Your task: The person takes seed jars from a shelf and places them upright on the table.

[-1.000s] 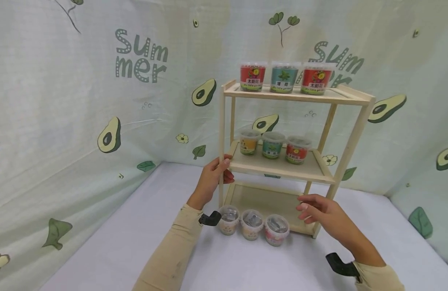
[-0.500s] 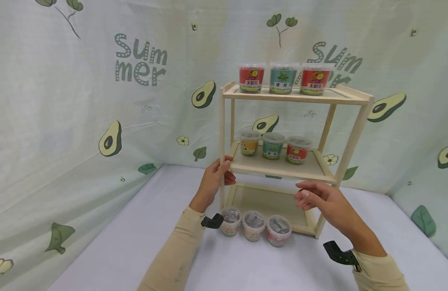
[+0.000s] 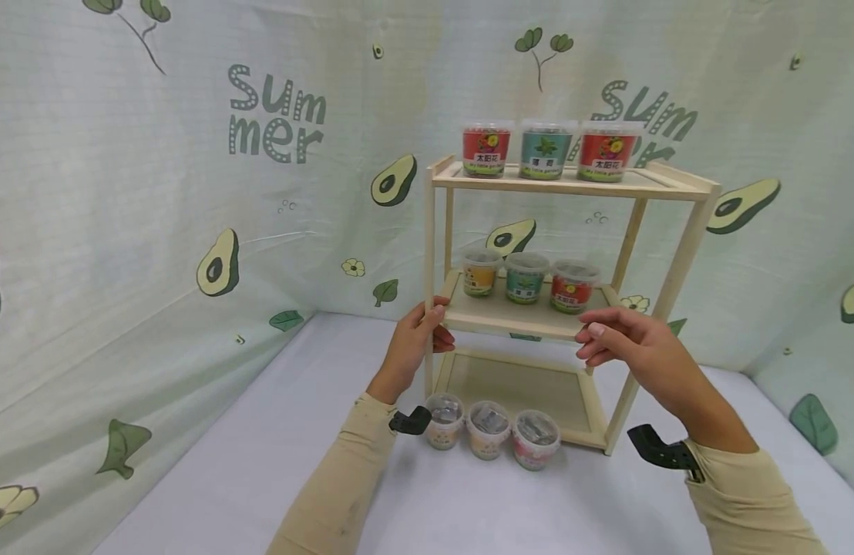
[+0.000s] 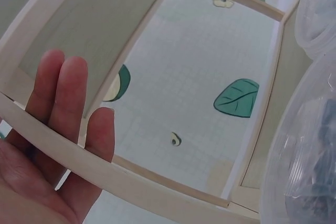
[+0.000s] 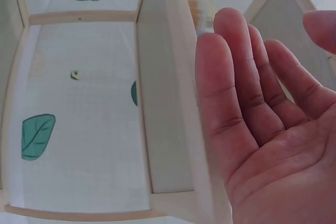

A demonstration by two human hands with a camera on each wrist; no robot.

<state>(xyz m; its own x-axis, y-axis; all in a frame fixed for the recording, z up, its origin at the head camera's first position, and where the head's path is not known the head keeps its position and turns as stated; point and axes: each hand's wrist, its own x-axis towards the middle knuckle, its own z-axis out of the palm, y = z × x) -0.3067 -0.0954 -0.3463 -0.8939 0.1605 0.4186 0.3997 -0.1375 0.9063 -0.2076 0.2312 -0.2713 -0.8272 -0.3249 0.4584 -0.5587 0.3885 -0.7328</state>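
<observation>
A light wooden three-tier shelf rack (image 3: 510,316) stands in the middle of the head view. My left hand (image 3: 415,339) grips its left front post at middle-shelf height; in the left wrist view the fingers (image 4: 71,90) pass behind the post. My right hand (image 3: 638,351) is held before the right front of the middle shelf, holding nothing. Its fingers (image 5: 215,77) are loosely bent in the right wrist view. Red, green and yellow lidded plant cups stand on the rack: a red cup (image 3: 573,289) on the middle shelf is nearest the right hand.
Three pale lidded cups, one a pink cup (image 3: 536,439), stand on the white table (image 3: 482,509) before the bottom shelf. On the top shelf are two red cups and a green cup (image 3: 543,152). An avocado-print cloth (image 3: 142,193) hangs behind.
My right hand has risen from bottom-shelf height to the front edge of the middle shelf. The left hand stays on the post, and the cups have not moved.
</observation>
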